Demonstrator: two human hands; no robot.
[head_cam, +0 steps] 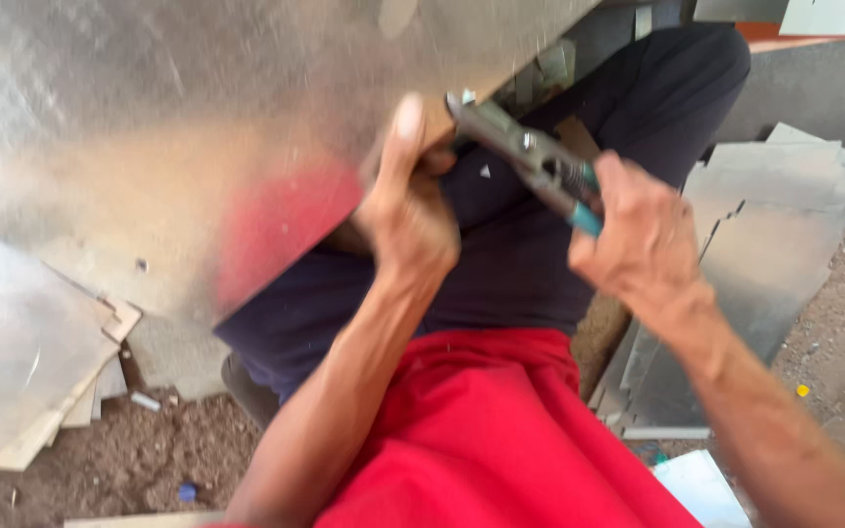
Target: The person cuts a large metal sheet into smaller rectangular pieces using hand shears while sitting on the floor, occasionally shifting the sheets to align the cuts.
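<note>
In the head view, the left hand (405,210) pinched the lower edge of a large metal sheet (178,127), thumb pressed flat on its upper face and the other fingers curled under it. The sheet was dull silver and smooth, blurred across most of its surface, and it mirrored a red patch just to the left of that grip. It spread up and away to the left of the hand, its straight cut edge running diagonally past the thumb.

The right hand (638,235) was closed tight around the teal-sleeved handles of a pair of tin snips (525,156). The snips were grey steel with a visible pivot bolt and spring, and their blades pointed up and left from the fist, meeting the sheet's edge just beside the left thumb. Whether the blades were shut on the metal could not be told.

Below both hands lay dark trousers (520,264) and a red shirt (481,430). To the right of the right wrist, more cut metal pieces (775,225) lay stacked on the dirt ground (139,460).
</note>
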